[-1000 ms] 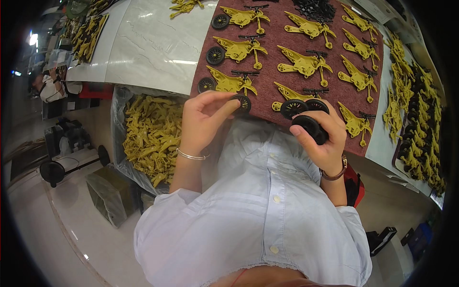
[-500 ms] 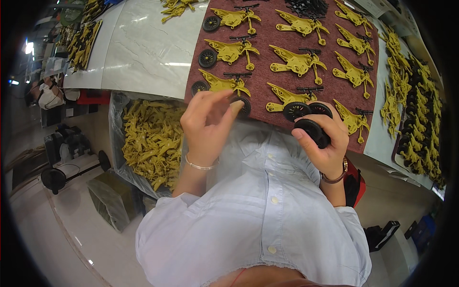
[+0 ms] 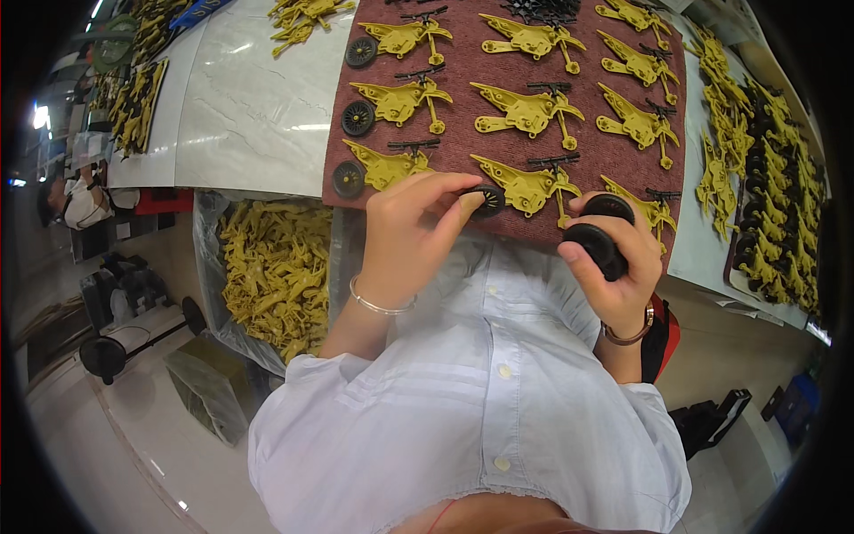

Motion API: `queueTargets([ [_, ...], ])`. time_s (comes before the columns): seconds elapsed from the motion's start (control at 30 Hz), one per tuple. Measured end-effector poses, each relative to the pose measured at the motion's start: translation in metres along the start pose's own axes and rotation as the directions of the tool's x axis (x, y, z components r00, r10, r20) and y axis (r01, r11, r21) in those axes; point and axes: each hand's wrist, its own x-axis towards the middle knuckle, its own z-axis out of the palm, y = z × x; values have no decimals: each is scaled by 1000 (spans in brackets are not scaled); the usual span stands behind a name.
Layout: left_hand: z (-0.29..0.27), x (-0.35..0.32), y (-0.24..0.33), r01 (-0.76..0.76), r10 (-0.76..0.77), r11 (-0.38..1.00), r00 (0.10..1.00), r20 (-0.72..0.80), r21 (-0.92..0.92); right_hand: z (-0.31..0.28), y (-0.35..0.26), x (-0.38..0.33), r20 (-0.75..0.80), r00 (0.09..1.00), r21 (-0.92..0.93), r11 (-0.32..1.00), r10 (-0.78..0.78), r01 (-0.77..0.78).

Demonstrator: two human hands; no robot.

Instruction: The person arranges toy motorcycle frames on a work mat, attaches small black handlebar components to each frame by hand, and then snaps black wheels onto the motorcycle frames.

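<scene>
The small black wheel (image 3: 487, 201) sits at the near edge of the dark red mat (image 3: 463, 133), pressed against the rear of a yellow toy motorbike frame (image 3: 527, 184). The left hand (image 3: 405, 236) pinches it narrowly between thumb and fingertips. The right hand (image 3: 614, 258) is curled closed around a stack of black wheels (image 3: 598, 233), held just beside the mat's edge.

To fit this wheel well, it is best kept flat to the frame, its hub lined up with the fork, and pushed straight on, not at a slant; the frame looks light and could slide on the mat, so a finger may need to steady it.

Farther out lie rows of frames, three on the left (image 3: 390, 165) already wheeled. A bag of loose yellow parts (image 3: 271, 271) hangs below the white table (image 3: 249, 107).
</scene>
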Motion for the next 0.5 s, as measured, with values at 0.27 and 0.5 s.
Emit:
queueTargets([
  [0.27, 8, 4, 0, -125, 129, 930, 992, 12, 346, -5, 2, -3, -17, 999, -17, 999, 27, -28],
  [0.5, 6, 6, -2, -256, 268, 882, 963, 27, 396, -5, 1, -3, 5, 1000, -10, 1000, 22, -22],
])
